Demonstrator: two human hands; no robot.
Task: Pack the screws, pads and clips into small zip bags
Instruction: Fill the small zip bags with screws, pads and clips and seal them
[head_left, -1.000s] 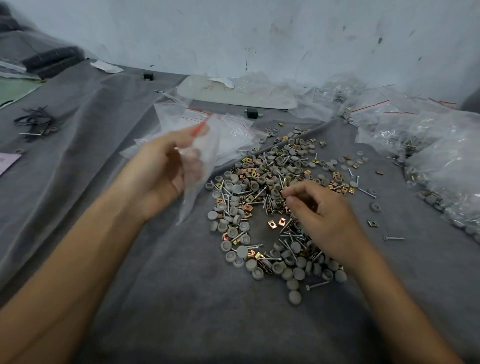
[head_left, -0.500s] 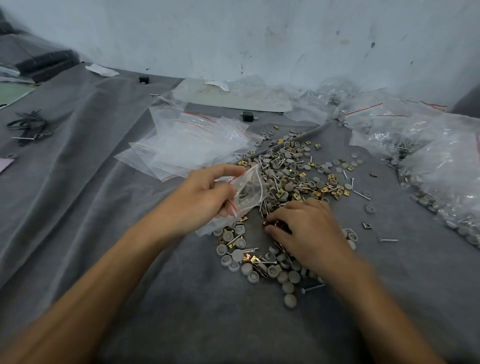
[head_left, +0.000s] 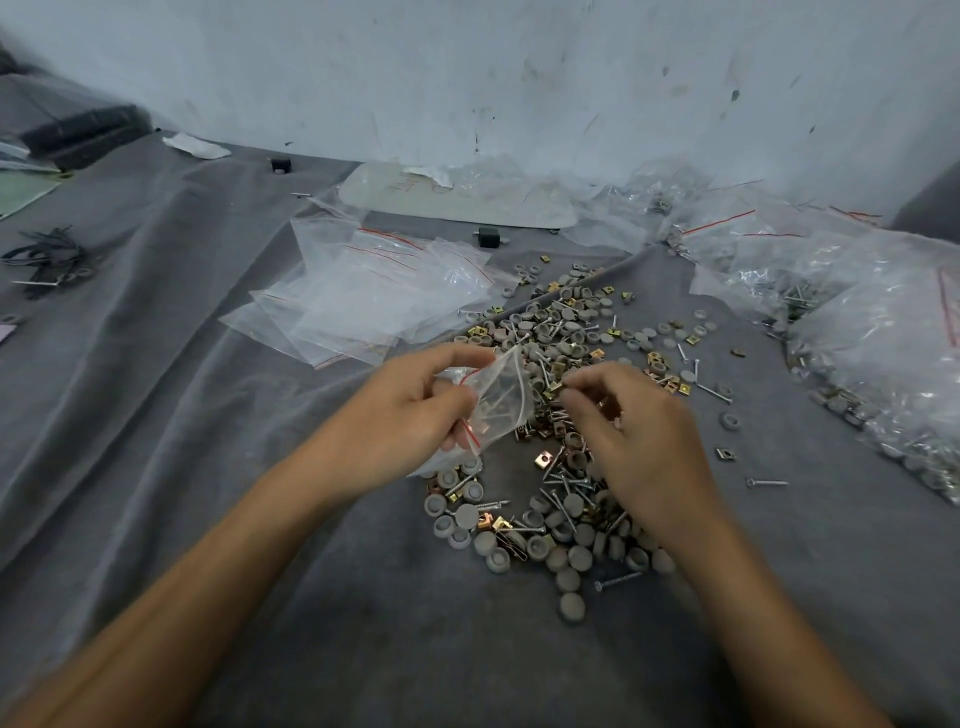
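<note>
On the grey cloth-covered surface (head_left: 218, 395) lies a loose pile (head_left: 563, 499) of small hardware: round grey pads (head_left: 569, 557), thin silver screws (head_left: 619, 580) and square brass-coloured clips (head_left: 544, 460), all mixed together. Both hands are above the near half of this pile.

The left hand (head_left: 395, 415) is at the left edge of the pile. Its fingers and thumb are curled around a small zip bag (head_left: 501, 402), clear with a red line at the mouth. The bag is lifted from the pile and its mouth is turned toward the other hand. Some screws show through the plastic.

The right hand (head_left: 641, 436) is over the middle of the pile, fingers bent, thumb and forefinger closed together on a small piece (head_left: 560, 385) just beside the bag's mouth. It is possibly a clip, but it is too small for me to tell.

Behind the pile and to its left is a flat stack of empty zip bags (head_left: 374, 301). To the right of the pile are filled bags (head_left: 862, 332), heaped up. A few single screws and clips lie scattered between the pile and these bags. Far to the left of the pile there is a black bundle (head_left: 49, 257), and behind the pile rises a pale, stained wall (head_left: 519, 78).
</note>
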